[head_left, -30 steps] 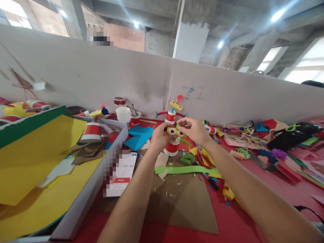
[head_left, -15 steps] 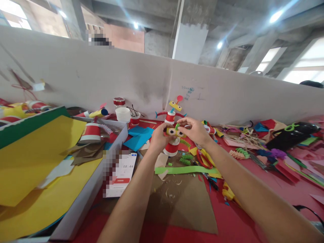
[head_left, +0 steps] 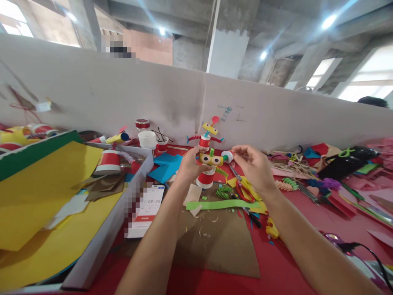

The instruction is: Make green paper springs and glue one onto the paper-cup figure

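Note:
My left hand (head_left: 190, 166) pinches the left end of a yellow paper tube (head_left: 211, 159) with two round paper eyes. A folded green paper spring (head_left: 212, 152) stands up from its top. Below the tube is a red-and-white paper cup (head_left: 205, 179), with a longer green paper spring (head_left: 221, 172) at its right side. My right hand (head_left: 250, 162) is apart from the tube, to its right, fingers bent together; what they hold, if anything, I cannot make out. By its fingertips shows a white round piece (head_left: 227, 156). Behind stands a similar cup figure (head_left: 204, 141) with red spring arms.
On the brown board (head_left: 215, 250) lie a light green paper strip (head_left: 221, 204) and a loose green paper spring (head_left: 224, 191). Red-handled scissors (head_left: 245, 191) and a black pen (head_left: 252, 217) lie right. A phone (head_left: 146, 211) and a box of coloured paper (head_left: 132, 184) stand left.
My right hand has drawn away from the green spring on top of the yellow tube and moved right. My left hand keeps its hold on the tube. The view has shifted slightly.

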The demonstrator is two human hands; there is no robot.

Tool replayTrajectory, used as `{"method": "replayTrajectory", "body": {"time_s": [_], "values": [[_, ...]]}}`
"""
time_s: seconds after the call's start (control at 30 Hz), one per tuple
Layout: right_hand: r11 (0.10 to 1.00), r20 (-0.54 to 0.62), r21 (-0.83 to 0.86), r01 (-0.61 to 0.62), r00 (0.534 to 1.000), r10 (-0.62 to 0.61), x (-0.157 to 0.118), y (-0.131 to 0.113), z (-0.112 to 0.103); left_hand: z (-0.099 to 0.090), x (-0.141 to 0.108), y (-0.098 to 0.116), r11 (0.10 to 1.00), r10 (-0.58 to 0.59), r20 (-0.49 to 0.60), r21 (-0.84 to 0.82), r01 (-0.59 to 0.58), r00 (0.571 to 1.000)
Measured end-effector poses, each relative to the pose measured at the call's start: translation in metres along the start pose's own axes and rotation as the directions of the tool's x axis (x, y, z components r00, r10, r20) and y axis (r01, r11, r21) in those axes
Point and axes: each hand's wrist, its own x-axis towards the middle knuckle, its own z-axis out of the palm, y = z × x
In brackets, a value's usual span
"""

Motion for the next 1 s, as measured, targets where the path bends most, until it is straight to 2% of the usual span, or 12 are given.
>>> {"method": "replayTrajectory", "body": {"time_s": [0.1, 0.17, 0.23, 0.3, 0.37, 0.43, 0.5, 0.57, 0.63, 0.67, 0.8, 1.0], "values": [[0.998, -0.049, 0.037, -0.047, 0.998, 0.049, -0.035, -0.005, -0.009, -0.010, 0.000, 0.011, 0.999, 0.040, -0.017, -0.010, -0.040, 0.999], [0.993, -0.032, 0.019, -0.113, 0.993, 0.113, -0.064, -0.003, -0.011, -0.018, -0.003, 0.019, 0.996, 0.023, -0.064, -0.084, -0.028, 0.998], [0.989, 0.058, -0.048, -0.138, 0.988, 0.141, -0.091, 0.002, -0.008, -0.027, -0.009, 0.026, 0.981, -0.048, -0.134, -0.192, 0.022, 0.990], [0.984, 0.191, -0.141, -0.113, 0.972, 0.139, -0.115, 0.009, -0.004, -0.035, -0.020, 0.030, 0.964, -0.118, -0.196, -0.260, 0.064, 0.973], [0.972, 0.323, -0.221, -0.073, 0.935, 0.144, -0.132, 0.016, 0.001, -0.041, -0.034, 0.029, 0.959, -0.155, -0.242, -0.270, 0.087, 0.958], [0.960, 0.422, -0.273, -0.057, 0.890, 0.172, -0.143, 0.022, 0.007, -0.045, -0.051, 0.021, 0.959, -0.207, -0.228, -0.241, 0.151, 0.951], [0.954, 0.478, -0.296, -0.050, 0.857, 0.193, -0.147, 0.027, 0.011, -0.047, -0.067, 0.008, 0.951, -0.302, -0.213, -0.139, 0.277, 0.929], [0.954, 0.488, -0.298, -0.023, 0.856, 0.173, -0.148, 0.029, 0.015, -0.047, -0.077, -0.008, 0.912, -0.338, -0.217, 0.166, 0.376, 0.916], [0.955, 0.454, -0.296, 0.018, 0.882, 0.124, -0.150, 0.031, 0.018, -0.045, -0.081, -0.021, 0.734, -0.314, -0.162, 0.583, 0.348, 0.935], [0.954, 0.430, -0.298, 0.034, 0.897, 0.102, -0.151, 0.032, 0.019, -0.042, -0.081, -0.025, 0.692, -0.304, -0.137, 0.649, 0.318, 0.943], [0.949, 0.386, -0.307, 0.073, 0.921, 0.054, -0.158, 0.036, 0.019, -0.027, -0.079, -0.030, 0.622, -0.267, -0.054, 0.753, 0.215, 0.962], [0.945, 0.371, -0.295, 0.145, 0.928, -0.027, -0.160, 0.036, 0.017, -0.016, -0.081, -0.037, 0.566, -0.262, -0.005, 0.809, 0.158, 0.965]]}}
